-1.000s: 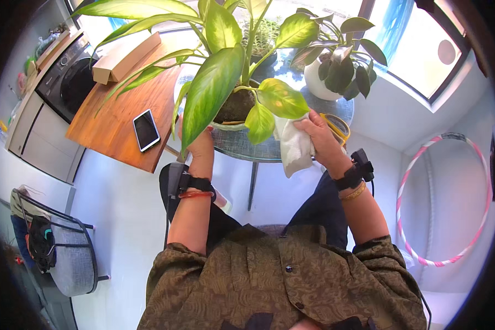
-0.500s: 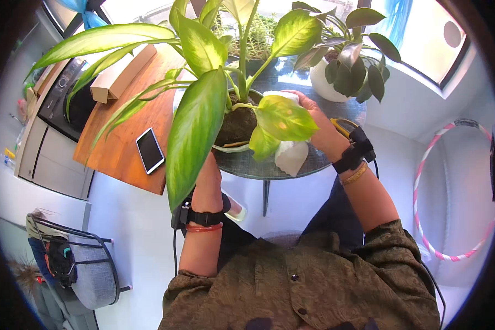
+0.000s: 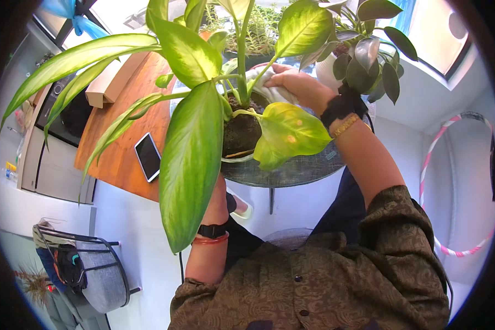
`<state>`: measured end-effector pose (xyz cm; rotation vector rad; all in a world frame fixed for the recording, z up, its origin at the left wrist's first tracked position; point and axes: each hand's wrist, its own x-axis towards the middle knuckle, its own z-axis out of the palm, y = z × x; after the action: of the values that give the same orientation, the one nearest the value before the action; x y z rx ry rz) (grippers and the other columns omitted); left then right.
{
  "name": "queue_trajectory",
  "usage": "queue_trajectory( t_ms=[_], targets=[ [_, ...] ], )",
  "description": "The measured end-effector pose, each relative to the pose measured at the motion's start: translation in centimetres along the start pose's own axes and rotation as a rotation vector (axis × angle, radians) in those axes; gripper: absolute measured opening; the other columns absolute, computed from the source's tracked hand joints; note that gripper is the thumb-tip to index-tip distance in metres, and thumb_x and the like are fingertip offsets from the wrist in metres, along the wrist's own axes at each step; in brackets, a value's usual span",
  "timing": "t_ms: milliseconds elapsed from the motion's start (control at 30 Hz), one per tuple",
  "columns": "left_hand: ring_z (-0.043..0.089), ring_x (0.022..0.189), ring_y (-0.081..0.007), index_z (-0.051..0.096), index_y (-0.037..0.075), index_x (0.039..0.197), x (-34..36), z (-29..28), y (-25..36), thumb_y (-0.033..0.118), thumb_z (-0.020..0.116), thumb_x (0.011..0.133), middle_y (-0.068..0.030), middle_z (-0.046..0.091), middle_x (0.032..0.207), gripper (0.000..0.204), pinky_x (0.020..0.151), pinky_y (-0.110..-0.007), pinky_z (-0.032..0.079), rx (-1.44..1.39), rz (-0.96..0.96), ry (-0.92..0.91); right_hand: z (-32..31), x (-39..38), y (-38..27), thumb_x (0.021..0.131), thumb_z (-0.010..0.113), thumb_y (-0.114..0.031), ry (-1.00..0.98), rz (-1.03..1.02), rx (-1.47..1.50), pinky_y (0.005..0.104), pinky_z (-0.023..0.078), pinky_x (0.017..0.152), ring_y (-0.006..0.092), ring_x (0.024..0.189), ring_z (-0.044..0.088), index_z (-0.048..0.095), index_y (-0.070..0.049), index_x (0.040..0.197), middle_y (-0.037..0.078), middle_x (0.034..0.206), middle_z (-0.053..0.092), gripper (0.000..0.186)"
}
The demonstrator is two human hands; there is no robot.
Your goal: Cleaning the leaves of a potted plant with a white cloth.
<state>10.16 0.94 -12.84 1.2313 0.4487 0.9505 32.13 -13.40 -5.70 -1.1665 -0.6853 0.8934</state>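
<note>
A large potted plant (image 3: pixel 190 170) with broad yellow-green leaves stands on a dark round table (image 3: pixel 283 175). Dark soil (image 3: pixel 239 132) fills its pot, and only part of the pale pot rim (image 3: pixel 237 159) shows. Beyond the right side of the pot, my right hand (image 3: pixel 298 85) is closed on a crumpled white cloth (image 3: pixel 272 92), which lies against the pot's far right side. My left forearm (image 3: pixel 210 257) reaches up toward the near left of the pot. A big hanging leaf covers my left hand, so its fingers and anything in them are hidden.
A phone (image 3: pixel 148 157) and a cardboard box (image 3: pixel 115 82) lie on the wooden table (image 3: pixel 118 143) at left. A dark-leaved plant (image 3: pixel 363 63) stands at the far right, low greenery (image 3: pixel 253 33) at the back. A chair (image 3: pixel 102 275) and a striped hoop (image 3: pixel 423 170) are farther off.
My right hand has carried the white cloth from the pot's right side to its far right. The cloth's hanging end no longer shows below the yellowing leaf. My view has shifted slightly.
</note>
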Motion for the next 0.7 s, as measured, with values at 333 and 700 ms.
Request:
queue_trajectory(
  t_ms=[333,700],
  targets=[
    [0.058,0.088,-0.0167,0.053,-0.004,0.108,0.7,-1.3,-1.1,0.034,0.033,0.100,-0.0101,0.060,0.101,0.044,0.081,-0.030,0.048,0.203,0.114,0.009,4.2,-4.6,-1.4,0.084,0.053,-0.004,0.269,0.141,-0.051,0.0294,0.054,0.063,0.0166,0.073,0.063,0.055,-0.002,0.105,0.009,0.093,0.063,0.021],
    [0.054,0.086,-0.0140,0.053,-0.003,0.103,2.6,-0.7,-2.8,0.031,0.030,0.101,-0.0069,0.058,0.098,0.041,0.079,-0.029,0.045,0.402,0.364,-0.002,4.7,-10.9,1.8,0.090,0.051,-0.011,-0.071,-0.356,-0.116,0.0326,0.053,0.081,0.0171,0.092,0.064,0.053,0.002,0.114,0.010,0.107,0.063,0.028]
  ],
)
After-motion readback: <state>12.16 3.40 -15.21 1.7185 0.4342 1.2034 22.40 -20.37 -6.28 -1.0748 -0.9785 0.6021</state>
